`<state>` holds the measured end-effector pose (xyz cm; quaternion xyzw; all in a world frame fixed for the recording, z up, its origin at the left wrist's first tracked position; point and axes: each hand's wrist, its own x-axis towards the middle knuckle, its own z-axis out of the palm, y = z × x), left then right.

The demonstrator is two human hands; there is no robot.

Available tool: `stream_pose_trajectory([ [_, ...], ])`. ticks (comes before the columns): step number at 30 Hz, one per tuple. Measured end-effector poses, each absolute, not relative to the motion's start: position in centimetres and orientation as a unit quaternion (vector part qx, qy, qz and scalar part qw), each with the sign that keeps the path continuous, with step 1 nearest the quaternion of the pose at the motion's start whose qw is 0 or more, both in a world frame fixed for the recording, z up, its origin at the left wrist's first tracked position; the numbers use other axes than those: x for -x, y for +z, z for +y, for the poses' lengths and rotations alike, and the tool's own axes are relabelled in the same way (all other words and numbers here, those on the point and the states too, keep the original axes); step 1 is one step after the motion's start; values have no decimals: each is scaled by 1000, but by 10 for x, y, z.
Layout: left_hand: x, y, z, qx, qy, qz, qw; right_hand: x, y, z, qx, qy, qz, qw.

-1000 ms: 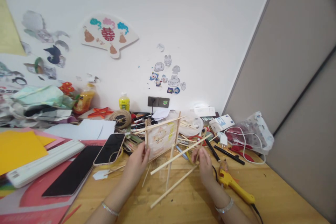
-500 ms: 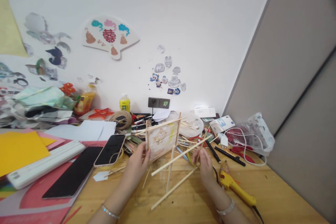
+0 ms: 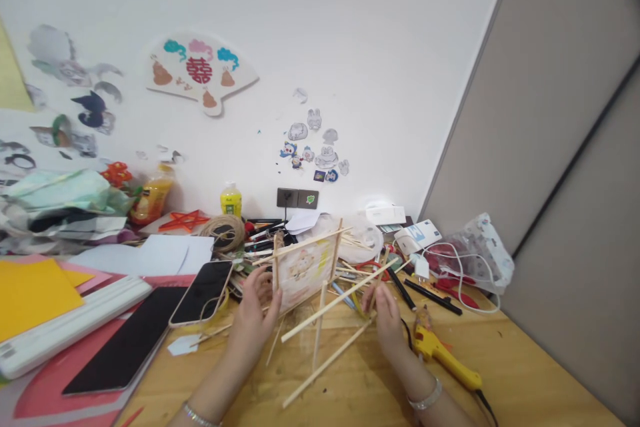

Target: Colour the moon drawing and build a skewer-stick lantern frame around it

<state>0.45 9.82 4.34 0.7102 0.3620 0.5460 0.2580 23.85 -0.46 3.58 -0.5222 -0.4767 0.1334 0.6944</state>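
Observation:
A frame of thin wooden sticks (image 3: 325, 307) stands tilted on the wooden table (image 3: 525, 373), with a paper panel showing a cartoon picture (image 3: 303, 270) glued to its far side. My left hand (image 3: 253, 320) is closed on the left upright stick beside the panel. My right hand (image 3: 387, 320) pinches the stick ends at the frame's right side. Two long sticks slope down from the frame toward the front of the table.
A yellow glue gun (image 3: 445, 357) lies just right of my right hand. Two phones (image 3: 203, 290) and red and yellow paper sheets lie on the left. Twine, loose sticks, pens, a charger cable and a plastic bag (image 3: 480, 247) crowd the back by the wall.
The view has shifted slightly, so everything sits a little further left. Both hands keep their hold on the stick frame with hardly any movement.

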Motion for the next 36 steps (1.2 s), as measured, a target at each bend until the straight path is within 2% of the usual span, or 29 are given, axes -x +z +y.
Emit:
stream_pose_trajectory([
  [4,-3,51,90,-758,516,343,202,-237,36,-4,526,146,-476,689],
  [8,-3,59,84,-785,472,337,218,-237,36,-4,528,146,-479,686],
  [16,-2,56,85,-778,483,339,217,-238,35,-2,535,116,-473,690],
  [25,-3,56,86,-790,484,323,192,-239,29,4,532,136,-527,648],
  [36,-5,58,84,-788,482,328,197,-242,25,10,532,109,-547,637],
])
